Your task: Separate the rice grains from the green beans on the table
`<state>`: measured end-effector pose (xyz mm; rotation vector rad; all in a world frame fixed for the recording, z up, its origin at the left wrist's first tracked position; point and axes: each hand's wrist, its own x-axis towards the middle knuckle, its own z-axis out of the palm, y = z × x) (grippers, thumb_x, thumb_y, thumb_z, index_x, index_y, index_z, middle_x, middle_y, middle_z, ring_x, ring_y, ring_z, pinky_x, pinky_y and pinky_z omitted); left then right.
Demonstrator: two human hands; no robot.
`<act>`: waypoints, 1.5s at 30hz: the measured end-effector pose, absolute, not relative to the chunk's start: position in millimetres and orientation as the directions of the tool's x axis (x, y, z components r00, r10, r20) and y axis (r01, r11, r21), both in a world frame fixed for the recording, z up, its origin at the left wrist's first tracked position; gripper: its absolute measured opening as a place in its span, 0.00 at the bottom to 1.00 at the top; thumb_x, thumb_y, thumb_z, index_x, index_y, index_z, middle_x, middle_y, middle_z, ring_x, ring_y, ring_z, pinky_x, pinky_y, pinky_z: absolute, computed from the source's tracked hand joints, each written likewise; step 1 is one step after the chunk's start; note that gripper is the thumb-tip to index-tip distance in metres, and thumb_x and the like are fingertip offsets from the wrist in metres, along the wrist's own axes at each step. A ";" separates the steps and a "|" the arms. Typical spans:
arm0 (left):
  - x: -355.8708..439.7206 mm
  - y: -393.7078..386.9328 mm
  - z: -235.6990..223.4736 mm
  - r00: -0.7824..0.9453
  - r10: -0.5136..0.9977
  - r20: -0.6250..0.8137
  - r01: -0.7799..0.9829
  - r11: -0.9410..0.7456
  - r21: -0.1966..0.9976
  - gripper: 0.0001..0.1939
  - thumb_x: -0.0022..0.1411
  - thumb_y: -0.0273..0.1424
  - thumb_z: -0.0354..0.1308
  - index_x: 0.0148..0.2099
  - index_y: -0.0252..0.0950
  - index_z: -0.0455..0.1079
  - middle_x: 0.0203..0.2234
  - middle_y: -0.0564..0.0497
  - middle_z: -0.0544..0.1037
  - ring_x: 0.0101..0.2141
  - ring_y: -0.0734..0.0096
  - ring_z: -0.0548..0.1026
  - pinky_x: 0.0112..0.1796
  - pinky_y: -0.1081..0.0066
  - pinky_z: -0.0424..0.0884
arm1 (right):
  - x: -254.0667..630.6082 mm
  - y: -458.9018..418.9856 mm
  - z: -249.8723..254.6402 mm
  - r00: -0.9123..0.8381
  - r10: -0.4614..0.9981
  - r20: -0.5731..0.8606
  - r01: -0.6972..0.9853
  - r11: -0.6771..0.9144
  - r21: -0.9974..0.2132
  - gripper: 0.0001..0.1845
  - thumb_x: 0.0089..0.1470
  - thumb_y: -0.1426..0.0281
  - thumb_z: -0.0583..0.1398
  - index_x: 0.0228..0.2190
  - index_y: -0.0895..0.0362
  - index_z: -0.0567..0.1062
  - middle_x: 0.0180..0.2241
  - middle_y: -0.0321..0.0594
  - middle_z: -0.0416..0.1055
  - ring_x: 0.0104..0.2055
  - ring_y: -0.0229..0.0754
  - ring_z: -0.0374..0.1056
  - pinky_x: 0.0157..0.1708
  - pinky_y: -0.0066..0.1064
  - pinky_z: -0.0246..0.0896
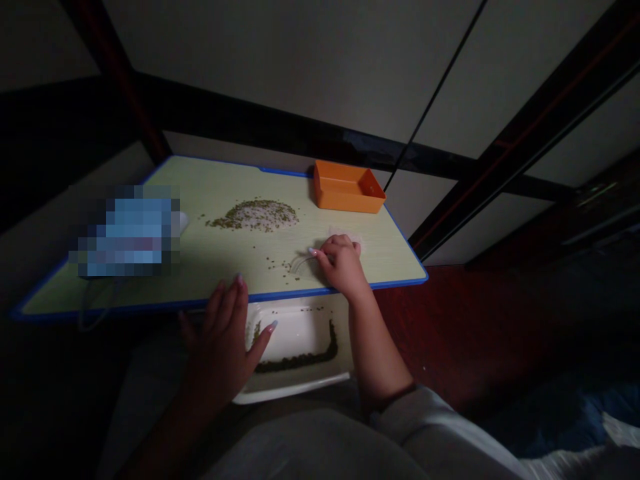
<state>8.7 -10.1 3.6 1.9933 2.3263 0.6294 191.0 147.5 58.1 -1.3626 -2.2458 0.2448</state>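
My right hand (343, 263) is closed over the tabletop, its fingers wrapped round a thin, see-through curved piece (301, 259) that I cannot name. The edge of this piece lies near a few scattered green grains (287, 265). Further back, a mound of green grains mixed with whitish ones (263, 215) lies on the table. My left hand (220, 340) is open, fingers stretched out at the table's front edge and thumb over a white basin (300, 333). Green grains (300, 361) line the basin's bottom edges.
The pale yellow table (220, 260) has a blue rim. An orange open box (350, 200) stands at its back right. On the left is a blurred blue device (135, 230) with a cable (100, 320) hanging over the front edge. Cupboard panels (280, 67) rise behind the table.
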 end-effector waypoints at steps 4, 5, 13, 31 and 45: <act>8.8 -9.5 4.7 -0.190 0.953 0.238 0.944 0.110 0.312 0.37 0.68 0.44 0.39 0.72 0.33 0.35 0.69 0.36 0.52 0.70 0.49 0.44 0.62 0.31 0.37 | 190.3 148.9 56.6 -0.351 0.878 0.324 0.801 0.461 -0.381 0.16 0.64 0.61 0.57 0.28 0.55 0.77 0.38 0.41 0.74 0.47 0.44 0.62 0.45 0.36 0.46; 8.8 -9.4 4.8 -0.190 0.952 0.239 0.943 0.109 0.313 0.37 0.68 0.44 0.39 0.72 0.33 0.35 0.69 0.36 0.52 0.70 0.49 0.45 0.62 0.31 0.36 | 190.5 149.2 56.3 -0.345 0.880 0.326 0.805 0.456 -0.379 0.16 0.64 0.61 0.57 0.28 0.55 0.77 0.38 0.41 0.74 0.48 0.44 0.62 0.44 0.36 0.46; 8.5 -9.4 3.7 -0.201 0.953 0.227 0.936 0.118 0.331 0.38 0.67 0.45 0.40 0.72 0.34 0.35 0.69 0.37 0.53 0.70 0.48 0.45 0.63 0.32 0.36 | 190.8 145.4 59.6 -0.401 0.853 0.335 0.767 0.512 -0.387 0.16 0.64 0.62 0.57 0.28 0.55 0.77 0.37 0.40 0.74 0.47 0.43 0.63 0.45 0.35 0.46; 8.1 -9.2 3.8 -0.186 0.946 0.265 0.944 0.098 0.314 0.38 0.67 0.45 0.39 0.72 0.34 0.35 0.69 0.36 0.54 0.69 0.46 0.47 0.62 0.30 0.38 | 187.4 148.4 56.6 -0.340 0.883 0.322 0.827 0.444 -0.344 0.16 0.64 0.61 0.56 0.30 0.55 0.77 0.38 0.43 0.73 0.47 0.46 0.62 0.43 0.36 0.48; 9.5 -9.3 5.7 -0.193 0.953 0.232 0.940 0.113 0.321 0.38 0.68 0.45 0.39 0.72 0.34 0.35 0.69 0.38 0.53 0.70 0.49 0.45 0.63 0.33 0.35 | 184.5 148.7 56.4 -0.350 0.876 0.333 0.810 0.461 -0.363 0.16 0.64 0.61 0.56 0.30 0.56 0.77 0.39 0.43 0.74 0.48 0.45 0.63 0.43 0.35 0.48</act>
